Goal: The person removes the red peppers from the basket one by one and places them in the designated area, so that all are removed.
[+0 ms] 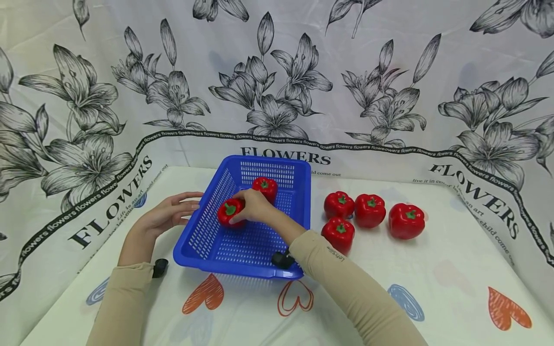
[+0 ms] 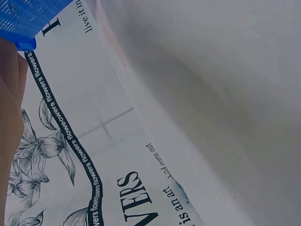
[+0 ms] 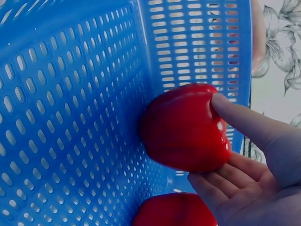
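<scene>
My right hand (image 1: 256,206) reaches into a blue plastic basket (image 1: 242,270) and holds a red bell pepper (image 1: 227,211) near its left wall. In the right wrist view the thumb lies on one side of that bell pepper (image 3: 183,129) and the fingers on the other. A second red bell pepper (image 1: 265,186) sits in the basket toward the back. My left hand (image 1: 166,214) is at the basket's left outer side, fingers loosely extended, with nothing in it. Whether its fingertips touch the rim I cannot tell.
Right of the basket, several more red bell peppers (image 1: 370,210) stand on the white cloth (image 1: 450,288) printed with hearts. A white curtain (image 1: 277,72) with black flower drawings rises behind and along both sides. Small black wrist cameras (image 1: 160,267) sit at the cuffs.
</scene>
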`<act>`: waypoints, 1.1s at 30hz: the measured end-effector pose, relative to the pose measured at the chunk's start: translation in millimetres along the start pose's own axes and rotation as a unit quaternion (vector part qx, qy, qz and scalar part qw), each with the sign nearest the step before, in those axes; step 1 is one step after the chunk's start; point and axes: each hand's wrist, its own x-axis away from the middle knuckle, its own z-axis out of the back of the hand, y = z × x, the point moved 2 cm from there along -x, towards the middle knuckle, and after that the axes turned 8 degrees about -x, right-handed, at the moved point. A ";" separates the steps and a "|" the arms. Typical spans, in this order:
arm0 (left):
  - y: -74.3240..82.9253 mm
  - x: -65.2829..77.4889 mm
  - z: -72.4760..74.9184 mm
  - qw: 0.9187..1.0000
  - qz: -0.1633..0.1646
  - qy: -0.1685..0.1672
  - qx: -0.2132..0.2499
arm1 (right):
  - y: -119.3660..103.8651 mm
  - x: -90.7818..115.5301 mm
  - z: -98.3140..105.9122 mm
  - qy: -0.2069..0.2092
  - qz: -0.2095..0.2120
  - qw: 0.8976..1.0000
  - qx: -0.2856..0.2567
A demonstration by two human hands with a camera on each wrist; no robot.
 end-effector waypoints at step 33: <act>0.9 0.8 -0.5 1.000 0.007 0.004 -0.019 | -17.0 8.5 7.8 -0.005 0.033 0.999 -0.035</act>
